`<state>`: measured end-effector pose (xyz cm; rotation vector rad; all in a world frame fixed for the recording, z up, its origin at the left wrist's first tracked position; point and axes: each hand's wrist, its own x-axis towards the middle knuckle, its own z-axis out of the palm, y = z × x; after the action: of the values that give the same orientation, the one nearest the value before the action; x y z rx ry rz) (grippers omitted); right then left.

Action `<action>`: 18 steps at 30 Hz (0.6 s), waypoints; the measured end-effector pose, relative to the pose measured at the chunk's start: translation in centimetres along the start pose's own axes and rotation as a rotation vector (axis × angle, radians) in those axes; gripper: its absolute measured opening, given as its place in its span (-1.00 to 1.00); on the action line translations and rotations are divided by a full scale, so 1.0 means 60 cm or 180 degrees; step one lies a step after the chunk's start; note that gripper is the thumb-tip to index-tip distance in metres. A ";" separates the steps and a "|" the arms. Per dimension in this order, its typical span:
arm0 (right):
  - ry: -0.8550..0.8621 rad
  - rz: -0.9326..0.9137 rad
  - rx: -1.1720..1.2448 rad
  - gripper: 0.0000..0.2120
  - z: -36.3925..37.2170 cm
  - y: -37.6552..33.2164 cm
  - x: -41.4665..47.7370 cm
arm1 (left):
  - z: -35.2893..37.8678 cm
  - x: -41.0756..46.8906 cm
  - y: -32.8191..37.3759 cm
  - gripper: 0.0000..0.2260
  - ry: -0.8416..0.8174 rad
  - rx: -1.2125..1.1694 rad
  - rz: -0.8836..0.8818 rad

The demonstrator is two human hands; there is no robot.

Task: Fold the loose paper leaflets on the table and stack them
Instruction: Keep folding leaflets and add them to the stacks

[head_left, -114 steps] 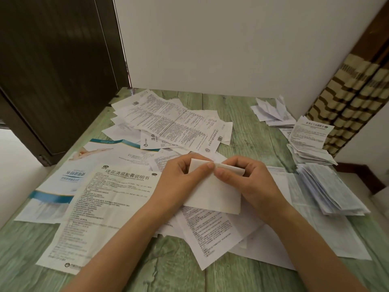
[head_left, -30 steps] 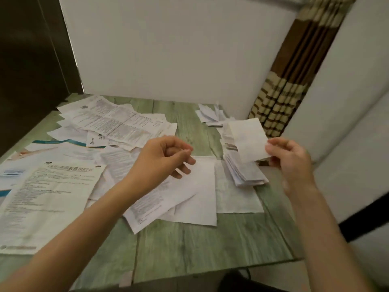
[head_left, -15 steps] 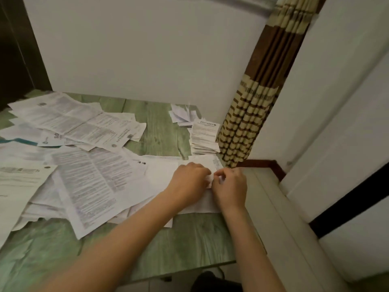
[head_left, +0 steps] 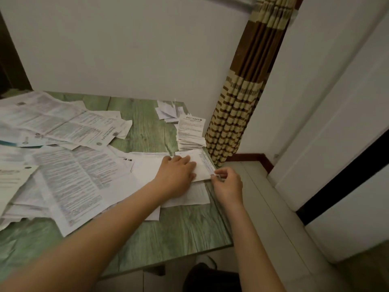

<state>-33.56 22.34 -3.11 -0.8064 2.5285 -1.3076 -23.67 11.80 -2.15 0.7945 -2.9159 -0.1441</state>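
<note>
left hand newly flat on stack

Dim, even indoor light with a greenish cast; shadows soft and faint. Wide-angle lens curves the edges. Print on the loose leaflets is blurred.

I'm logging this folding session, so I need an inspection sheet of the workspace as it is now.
Surface: green wood-grain table, partly bare.
Job's things: loose leaflets cover the left; far stack and near stack at the right edge.
Clutter: small paper heap at the far edge.
Grips: left hand flat on the near stack; right hand pinches its corner.
Cables: nothing seen.
Surroundings: white wall, striped curtain on the right.
</note>
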 end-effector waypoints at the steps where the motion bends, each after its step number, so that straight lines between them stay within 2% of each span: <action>1: -0.0009 -0.0109 -0.0026 -0.90 -0.005 0.000 -0.009 | -0.005 -0.002 0.000 -0.61 0.0093 -0.0073 0.0031; 6: -0.0236 -0.0639 -0.0272 -0.81 -0.049 -0.003 -0.042 | -0.043 -0.044 -0.022 -0.61 0.0878 -0.0926 -0.0099; 10: -0.0259 -0.0968 -0.0185 -0.76 -0.060 -0.038 -0.064 | -0.063 -0.113 -0.092 -0.64 0.1117 -0.0980 -0.0235; 13: -0.0496 -0.1386 -0.0134 -0.78 -0.022 -0.081 -0.096 | -0.072 -0.173 -0.147 -0.65 0.1115 -0.1002 -0.0536; 18: -0.1522 -0.1757 -0.0033 -0.63 0.090 -0.128 -0.158 | -0.071 -0.252 -0.195 -0.61 0.0871 -0.0956 -0.0895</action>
<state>-20.58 20.16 -1.00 -1.6719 2.0026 -1.0487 -4.28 9.22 -0.66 1.0681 -2.4395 -0.4473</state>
